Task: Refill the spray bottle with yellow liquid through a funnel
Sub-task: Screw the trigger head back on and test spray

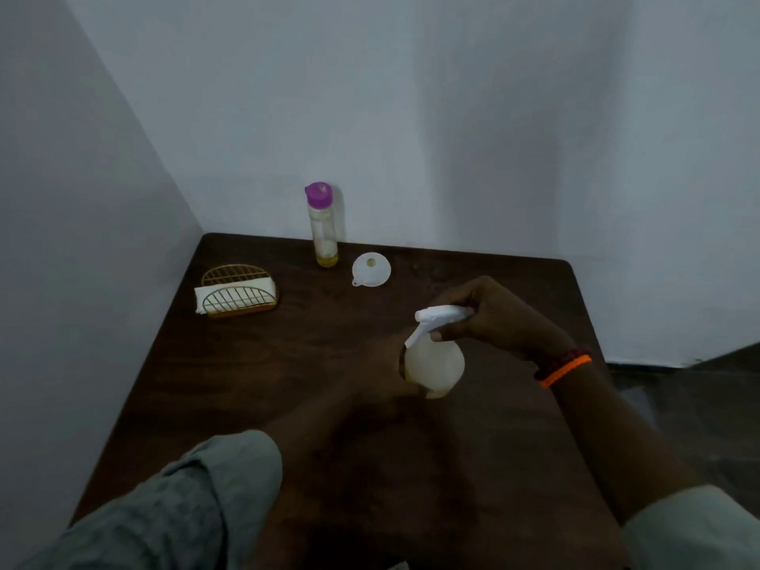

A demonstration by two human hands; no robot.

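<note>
- Two hands are being used on the spray bottle [436,364], which is standing on the dark table [255,384] near its middle, just in front of the person.
- Its white spray head [442,313] is being gripped from above and behind by the right hand [497,318], with the fingers closed around the head and a fingertip tucked under the neck.
- The left hand [382,364] is being pressed against the body's left side; it is blurred and dark, so whether its grip is closed cannot be told.
- The bottle is being judged light: the translucent body looks nearly empty, with at most a faint yellowish tint low down.
- Thin plastic walls are likely to give under a hard squeeze, so the body is better held low and broadly while the head is being twisted off.
- The collar under the head is being taken as the stiffest part and the right place for the turning grip; the trigger is thin and should not be levered.
- The white funnel [371,269] is lying mouth-up farther back, apart from the bottle; it looks light and easily tipped, and is best lifted by its rim.
- The tall clear bottle [323,228] with the purple cap is standing behind the funnel, near the wall, with a little yellow liquid at the bottom.
- Being tall and narrow, it is being judged easy to knock over and best held around the middle.
</note>
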